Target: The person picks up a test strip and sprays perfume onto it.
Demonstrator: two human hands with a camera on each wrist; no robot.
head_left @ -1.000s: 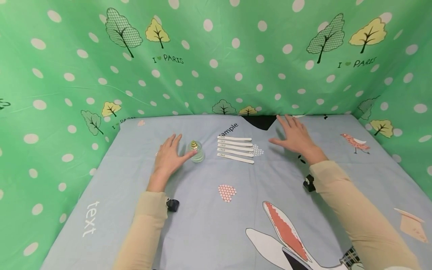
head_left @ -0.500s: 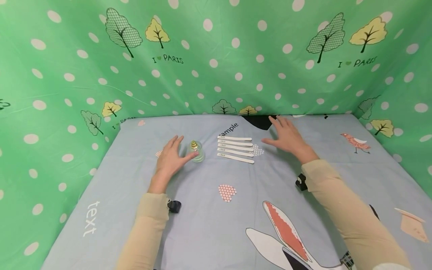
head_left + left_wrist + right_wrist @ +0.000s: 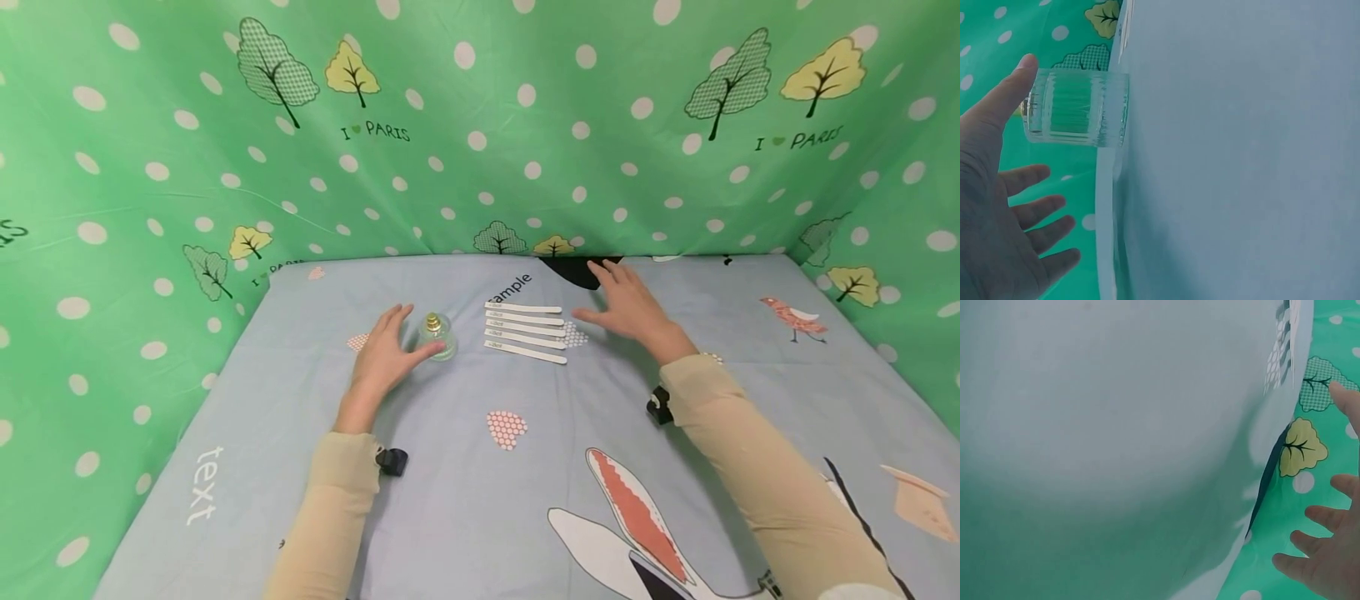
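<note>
A clear glass perfume bottle [image 3: 446, 333] with a gold neck stands upright on the cloth, left of the middle. Just left of it is my left hand [image 3: 382, 357], fingers spread, its thumb overlapping the bottle in the head view. In the left wrist view, the ribbed glass of the bottle [image 3: 1072, 106] shows beyond the thumb, and the other fingers are apart from it. Several narrow white paper strips [image 3: 525, 328] with small print at their left ends lie side by side in a stack of rows. My right hand [image 3: 630, 310] hovers right of them, fingers extended and holding nothing.
A blue-grey printed cloth [image 3: 450, 500] covers the table. Behind and at both sides hangs a green dotted curtain [image 3: 420, 208], meeting the table's back edge. A small black device [image 3: 392, 462] is worn at the left wrist, another [image 3: 659, 406] at the right.
My right hand has moved left, closer to the paper strips. The left hand has shifted slightly right beside the bottle. Bottle and strips stay in place.
</note>
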